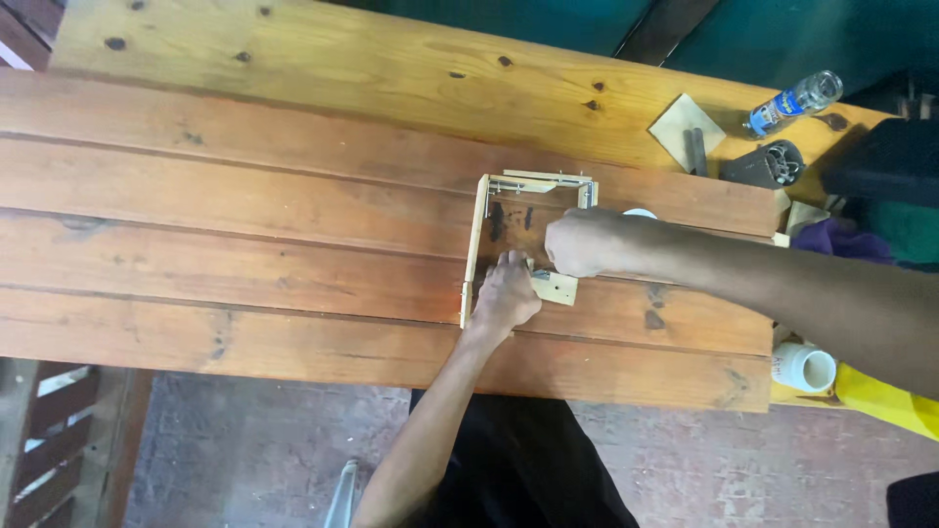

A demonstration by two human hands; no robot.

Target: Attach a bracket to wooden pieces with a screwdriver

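Two hands on a small wooden frame [478,235], mid-bench.
Left hand [505,293] presses down on the frame's lower end beside a pale wood block [558,286]; right hand [585,242] is fisted just above that block, though what it grips stays hidden. Frame lies flat on reddish planks [245,244].

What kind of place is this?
Probably a woodworking shop: long wooden planks on a workbench, a small light wooden frame under both hands, and a glue-like white bottle nearby.
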